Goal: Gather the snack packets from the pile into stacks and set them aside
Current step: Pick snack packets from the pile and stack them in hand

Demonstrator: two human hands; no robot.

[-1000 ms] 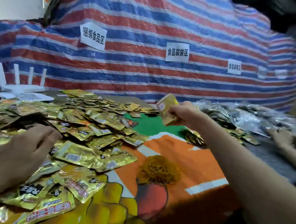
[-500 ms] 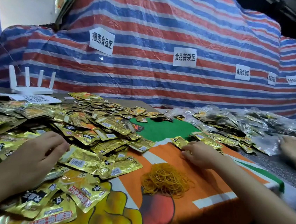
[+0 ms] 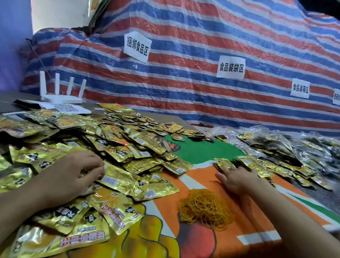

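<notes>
Right hand (image 3: 238, 179), open now, has set its packet stack (image 3: 224, 163) aside; left hand's (image 3: 72, 173) grip on the pile (image 3: 121, 144) is unclear.

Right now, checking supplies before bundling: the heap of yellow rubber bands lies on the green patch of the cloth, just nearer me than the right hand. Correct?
No. The head view shows the rubber bands lying on the cloth's orange part, not the green patch beyond. They are indeed just nearer than the right hand.
</notes>
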